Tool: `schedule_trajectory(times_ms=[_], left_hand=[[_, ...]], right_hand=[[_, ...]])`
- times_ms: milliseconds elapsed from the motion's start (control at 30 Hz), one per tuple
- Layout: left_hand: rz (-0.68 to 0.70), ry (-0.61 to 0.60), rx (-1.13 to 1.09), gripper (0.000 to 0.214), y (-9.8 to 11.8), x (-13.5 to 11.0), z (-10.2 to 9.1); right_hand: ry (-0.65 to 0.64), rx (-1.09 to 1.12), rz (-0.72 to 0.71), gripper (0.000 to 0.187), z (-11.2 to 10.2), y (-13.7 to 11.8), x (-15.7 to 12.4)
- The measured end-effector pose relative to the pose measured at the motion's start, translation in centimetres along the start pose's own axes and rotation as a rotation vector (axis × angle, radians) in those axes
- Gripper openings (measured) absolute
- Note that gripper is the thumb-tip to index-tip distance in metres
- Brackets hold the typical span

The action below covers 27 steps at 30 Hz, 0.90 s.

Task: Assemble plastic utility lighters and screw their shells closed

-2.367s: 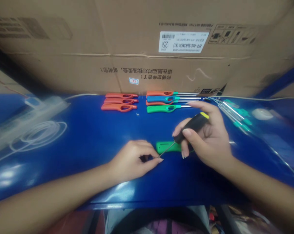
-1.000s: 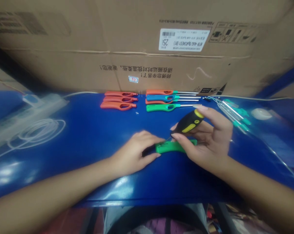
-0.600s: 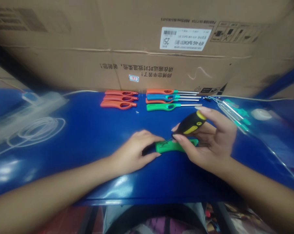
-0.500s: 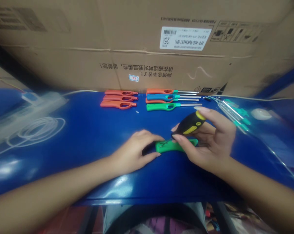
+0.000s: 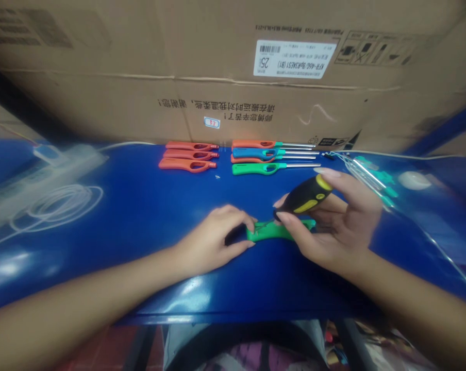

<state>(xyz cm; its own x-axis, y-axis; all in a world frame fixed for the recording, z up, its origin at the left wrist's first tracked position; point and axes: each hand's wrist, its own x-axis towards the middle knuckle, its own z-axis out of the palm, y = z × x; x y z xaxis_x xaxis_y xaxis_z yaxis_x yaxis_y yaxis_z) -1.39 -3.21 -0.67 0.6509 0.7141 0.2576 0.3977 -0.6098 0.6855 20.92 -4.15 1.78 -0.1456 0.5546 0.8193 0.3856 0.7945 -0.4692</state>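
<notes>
A green lighter (image 5: 269, 232) lies flat on the blue table in front of me. My left hand (image 5: 221, 237) pinches its left end between thumb and fingers. In my right hand (image 5: 333, 221) is a black and yellow screwdriver (image 5: 304, 195), tilted with its handle up to the right and its thin shaft reaching down-left to the lighter's left part. The shaft's tip is too fine to make out clearly. The lighter's right end is partly covered by my right fingers.
Several long-nosed lighters (image 5: 256, 169) lie behind at the cardboard box (image 5: 217, 93), beside orange lighter bodies (image 5: 188, 165). Metal rods and teal parts (image 5: 376, 178) sit at right, near a white round object (image 5: 414, 180). A coiled white cable (image 5: 59, 203) and power strip (image 5: 51, 157) are left.
The screwdriver handle has tipped lower to the right, its shaft lying flatter over the lighter. My left fingertips have closed in slightly on the lighter's end.
</notes>
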Motion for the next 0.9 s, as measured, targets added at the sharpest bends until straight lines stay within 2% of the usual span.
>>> schedule_trajectory(times_ms=[300,400,433,533,600,767,900], left_hand=[[-0.014,0.016,0.027,0.019,0.0,-0.1,0.1],[-0.023,0.015,0.027,0.02,0.0,-0.1,0.2],[-0.029,0.013,0.027,0.02,0.0,-0.1,0.2],[-0.049,0.015,0.025,0.021,0.1,0.0,0.2],[-0.058,0.016,0.023,0.022,0.1,0.1,0.2],[-0.044,0.007,0.006,0.017,0.1,0.0,0.1],[-0.032,0.002,-0.006,0.015,0.0,0.0,0.0]], right_hand=[[0.018,-0.019,-0.048,0.073,0.0,0.3,-0.1],[-0.041,-0.057,-0.102,0.074,-0.5,0.1,0.0],[-0.088,-0.078,-0.111,0.068,-0.7,0.1,0.0],[-0.246,-0.163,-0.068,0.034,-1.4,0.0,0.3],[-0.312,-0.199,-0.039,0.023,-1.6,0.0,0.4],[-0.321,-0.2,-0.078,0.025,-1.9,0.2,0.8],[-0.261,-0.214,-0.063,0.026,-1.9,0.1,0.7]])
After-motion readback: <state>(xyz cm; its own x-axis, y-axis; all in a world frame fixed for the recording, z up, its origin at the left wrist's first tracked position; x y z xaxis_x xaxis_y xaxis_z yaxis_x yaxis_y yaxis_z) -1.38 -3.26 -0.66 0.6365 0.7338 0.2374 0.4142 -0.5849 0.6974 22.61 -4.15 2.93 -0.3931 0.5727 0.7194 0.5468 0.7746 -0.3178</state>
